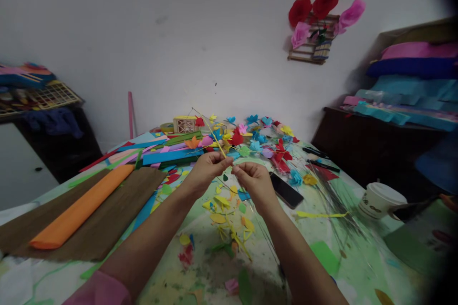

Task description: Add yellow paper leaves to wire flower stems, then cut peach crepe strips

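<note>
Both hands meet over the middle of the table. Between finger and thumb, my left hand pinches a thin wire partly wrapped in yellow crepe paper. Its bare dark end slants up and away to the left. My right hand is closed at the lower end of the same wire, fingertips close to the left ones; the exact grip point is small and partly hidden. Below the hands lie yellow paper scraps and petals. Paper flowers in blue, red and yellow are heaped just beyond.
Brown crepe paper with an orange roll lies at left. A phone, loose wires, scissors-like black tools and a lidded paper cup are at right. Folded crepe strips lie at the back left.
</note>
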A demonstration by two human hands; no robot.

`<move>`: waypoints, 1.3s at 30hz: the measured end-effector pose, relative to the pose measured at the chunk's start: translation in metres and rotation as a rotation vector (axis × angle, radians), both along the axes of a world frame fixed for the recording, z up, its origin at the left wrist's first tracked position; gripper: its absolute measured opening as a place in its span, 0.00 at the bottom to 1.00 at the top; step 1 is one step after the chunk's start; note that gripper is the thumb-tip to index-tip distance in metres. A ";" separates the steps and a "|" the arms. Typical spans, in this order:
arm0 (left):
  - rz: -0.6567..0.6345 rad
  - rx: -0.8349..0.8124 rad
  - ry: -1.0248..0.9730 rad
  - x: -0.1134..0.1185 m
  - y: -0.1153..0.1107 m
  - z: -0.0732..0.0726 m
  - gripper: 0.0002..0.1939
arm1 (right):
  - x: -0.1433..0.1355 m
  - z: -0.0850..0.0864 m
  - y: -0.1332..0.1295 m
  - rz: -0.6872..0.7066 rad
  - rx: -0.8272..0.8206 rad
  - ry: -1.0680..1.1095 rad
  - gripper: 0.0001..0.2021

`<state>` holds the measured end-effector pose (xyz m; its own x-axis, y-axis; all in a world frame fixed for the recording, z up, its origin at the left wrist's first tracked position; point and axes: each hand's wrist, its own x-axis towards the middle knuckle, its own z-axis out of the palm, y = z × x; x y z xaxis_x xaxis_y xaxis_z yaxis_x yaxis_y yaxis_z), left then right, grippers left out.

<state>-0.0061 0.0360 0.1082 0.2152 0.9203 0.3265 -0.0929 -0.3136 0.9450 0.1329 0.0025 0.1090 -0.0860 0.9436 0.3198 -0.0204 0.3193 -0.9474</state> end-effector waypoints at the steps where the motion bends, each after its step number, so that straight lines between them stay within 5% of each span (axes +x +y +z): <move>1: 0.011 0.008 0.017 0.000 0.000 0.000 0.20 | 0.000 0.000 0.000 -0.005 0.006 -0.012 0.14; 15: 0.161 0.059 0.176 -0.003 0.001 0.005 0.22 | 0.002 0.001 0.000 -0.078 0.064 -0.176 0.14; 30: 0.363 0.194 0.336 -0.004 0.005 0.003 0.21 | -0.001 -0.004 -0.001 -0.274 0.300 -0.536 0.10; 39: 0.378 0.226 0.350 -0.005 0.008 -0.004 0.20 | -0.001 -0.005 -0.002 -0.276 0.297 -0.637 0.08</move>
